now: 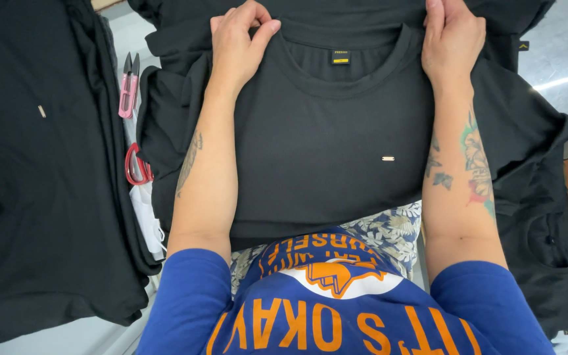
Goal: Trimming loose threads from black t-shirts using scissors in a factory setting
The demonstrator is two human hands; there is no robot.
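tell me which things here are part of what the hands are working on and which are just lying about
In hand:
- black cotton t-shirt with a small metal tag, gripped at both shoulders
- left hand
- right hand

Lying about:
- pink thread snips
- red-handled scissors
- stack of black garments at left
- black garment at right

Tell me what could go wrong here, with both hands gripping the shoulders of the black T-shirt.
1. The pink thread snips and red-handled scissors lie right beside the black cotton T-shirt; a sleeve could snag them.
2. The left hand and right hand grip unevenly, so it might skew.
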